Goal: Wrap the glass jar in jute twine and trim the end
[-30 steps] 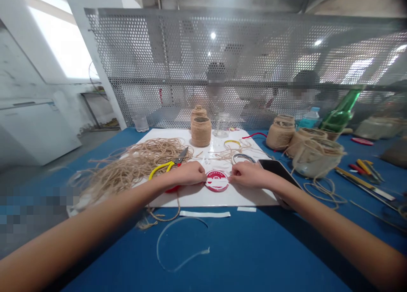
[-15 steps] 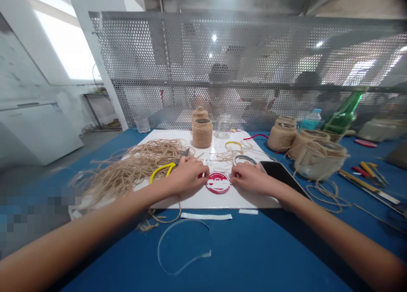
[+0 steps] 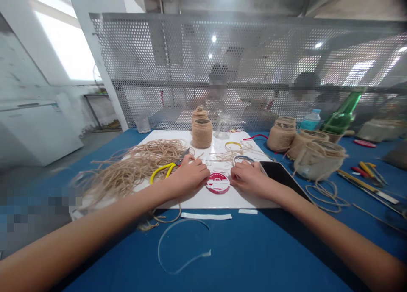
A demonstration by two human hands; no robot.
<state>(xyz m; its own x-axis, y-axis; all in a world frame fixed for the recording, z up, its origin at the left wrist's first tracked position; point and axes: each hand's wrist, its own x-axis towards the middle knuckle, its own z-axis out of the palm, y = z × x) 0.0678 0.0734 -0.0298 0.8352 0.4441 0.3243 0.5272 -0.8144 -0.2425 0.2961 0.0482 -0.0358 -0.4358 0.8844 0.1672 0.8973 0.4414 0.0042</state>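
A round red lid (image 3: 218, 177) with white markings lies flat on the white board, and a white strip (image 3: 218, 184) crosses it. My left hand (image 3: 193, 176) is closed at the lid's left edge, thumb and fingers bent together. At the right edge my right hand (image 3: 246, 177) is closed in the same way. The fingertips hide the lid's sides and the strip's ends. Yellow-handled scissors (image 3: 167, 170) lie open beside my left hand, partly behind it. Near my right hand are a roll of clear tape (image 3: 243, 159) and a black phone (image 3: 282, 176).
Loose twine (image 3: 146, 160) is heaped on the left of the white board (image 3: 197, 202). Twine-wrapped jars (image 3: 202, 135) stand at the back, with more jars (image 3: 319, 160) and a green bottle (image 3: 345, 112) rightward. White strips (image 3: 206, 216) lie in front. A perforated metal screen (image 3: 178, 71) rises behind.
Both hands have shifted slightly, and the left fingers have turned a little more over toward the lid. The lid stays in place.
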